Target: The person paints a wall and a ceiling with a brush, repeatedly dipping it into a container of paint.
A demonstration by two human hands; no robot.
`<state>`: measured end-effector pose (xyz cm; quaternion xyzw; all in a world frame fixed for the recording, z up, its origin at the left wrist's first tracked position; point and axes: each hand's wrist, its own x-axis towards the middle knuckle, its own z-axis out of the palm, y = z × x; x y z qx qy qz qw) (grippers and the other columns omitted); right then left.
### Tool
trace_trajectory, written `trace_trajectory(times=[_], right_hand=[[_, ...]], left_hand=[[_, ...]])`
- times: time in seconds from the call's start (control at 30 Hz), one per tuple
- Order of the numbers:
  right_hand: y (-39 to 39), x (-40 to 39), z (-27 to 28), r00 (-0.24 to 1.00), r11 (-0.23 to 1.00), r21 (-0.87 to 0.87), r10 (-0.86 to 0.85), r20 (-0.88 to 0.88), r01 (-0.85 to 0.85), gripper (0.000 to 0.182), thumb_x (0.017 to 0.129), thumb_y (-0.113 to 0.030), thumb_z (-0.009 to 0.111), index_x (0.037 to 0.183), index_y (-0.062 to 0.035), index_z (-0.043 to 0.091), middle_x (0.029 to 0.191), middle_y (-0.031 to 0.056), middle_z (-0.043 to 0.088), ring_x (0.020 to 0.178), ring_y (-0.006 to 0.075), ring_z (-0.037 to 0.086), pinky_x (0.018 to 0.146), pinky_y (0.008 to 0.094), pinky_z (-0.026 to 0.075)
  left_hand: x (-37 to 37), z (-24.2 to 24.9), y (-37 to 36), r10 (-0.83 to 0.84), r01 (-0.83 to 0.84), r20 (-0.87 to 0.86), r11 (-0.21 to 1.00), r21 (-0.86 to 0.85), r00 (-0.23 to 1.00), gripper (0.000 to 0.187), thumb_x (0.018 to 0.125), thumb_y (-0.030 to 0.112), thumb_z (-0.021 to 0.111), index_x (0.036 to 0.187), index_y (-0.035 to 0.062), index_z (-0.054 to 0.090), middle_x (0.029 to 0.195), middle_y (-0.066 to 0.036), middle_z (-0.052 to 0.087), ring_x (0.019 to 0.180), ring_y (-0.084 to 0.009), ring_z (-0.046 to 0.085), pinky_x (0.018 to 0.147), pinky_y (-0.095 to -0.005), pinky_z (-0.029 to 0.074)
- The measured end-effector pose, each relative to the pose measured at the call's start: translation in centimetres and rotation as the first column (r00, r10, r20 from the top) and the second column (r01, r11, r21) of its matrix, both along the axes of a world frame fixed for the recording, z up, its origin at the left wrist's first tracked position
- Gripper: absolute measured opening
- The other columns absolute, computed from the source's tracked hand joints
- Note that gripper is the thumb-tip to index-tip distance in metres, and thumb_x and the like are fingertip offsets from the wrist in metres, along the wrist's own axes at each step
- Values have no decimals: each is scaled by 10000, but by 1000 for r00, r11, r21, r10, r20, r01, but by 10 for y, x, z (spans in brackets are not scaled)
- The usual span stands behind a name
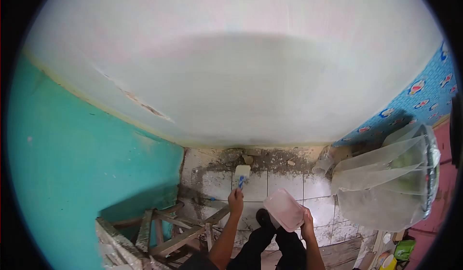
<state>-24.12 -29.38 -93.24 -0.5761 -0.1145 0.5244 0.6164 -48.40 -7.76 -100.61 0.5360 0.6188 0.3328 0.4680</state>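
My left hand is closed round the blue handle of a brush, whose pale, wide head points away from me over the tiled floor. My right hand grips the right edge of a pinkish-white plastic container, held tilted above my feet. A gap separates the brush from the container. In front stands a whitish painted wall with a peeling crack on its left part.
At the left are a turquoise wall and a worn wooden frame. A large drum wrapped in clear plastic stands at the right, beside blue patterned wall covering. Dirt and debris lie along the wall's foot.
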Motion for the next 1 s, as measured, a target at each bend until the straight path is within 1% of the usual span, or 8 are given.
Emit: trace_trajectory(times=[0.07,0.33,0.43,0.57,0.67,0.77,0.87,1.0], right_hand=[[2,3,34,1000,1000,6,-20,-23,20,606,1042,-502,421,1392,-9,457,1325,132,563,1230,230,544,1065,388,419],[21,5,140,984,993,119,-2,179,-19,573,1039,-466,460,1361,5,516,1307,115,578,1233,212,521,1079,357,371],[34,-9,182,992,980,199,-27,121,3,604,1035,-494,454,1372,5,499,1315,126,572,1235,217,524,1078,372,381],[40,-22,210,993,976,208,44,109,-66,616,1035,-505,444,1383,2,477,1314,130,570,1238,224,530,1079,383,393],[44,-36,236,995,967,236,83,57,-94,608,1040,-495,426,1395,-2,457,1311,126,569,1224,226,544,1072,381,406],[42,-47,245,981,959,247,101,163,-140,631,1035,-513,421,1385,10,461,1303,134,572,1227,224,543,1066,376,414],[44,-58,260,988,960,244,112,111,-136,649,1028,-536,419,1365,16,468,1292,152,572,1220,242,551,1054,392,432],[45,-73,255,990,943,299,136,47,-144,601,1053,-472,396,1380,26,475,1324,156,562,1231,237,538,1080,385,385]], left_hand=[[-11,76,-30,101,-92,103,992,-91,990,335,1033,265,517,828,7,579,682,-17,528,600,-105,466,565,-300,388],[-25,329,-74,-160,162,-52,986,47,986,280,1000,252,597,1046,-16,664,740,-41,633,665,-98,569,610,-269,454],[-20,388,-75,-244,248,-53,963,106,968,280,978,239,633,1090,-13,683,765,-74,686,699,-111,639,638,-275,495],[-14,422,-72,-346,356,-130,933,58,929,290,956,240,662,1119,3,693,814,-125,722,733,-152,701,660,-295,525],[-15,433,-69,-346,352,-105,935,40,932,291,963,225,650,1138,-4,693,772,-72,716,641,-115,629,621,-281,506],[-28,437,-61,-406,413,-107,909,61,908,295,948,224,657,1155,16,688,825,-150,729,743,-215,722,679,-334,541],[-35,467,-53,-424,424,-57,906,-7,904,293,943,224,657,1147,17,694,816,-152,726,739,-222,720,687,-336,541],[-50,477,-45,-372,381,-107,920,86,922,264,943,216,658,1084,0,716,758,-128,718,661,-181,688,619,-326,519]])
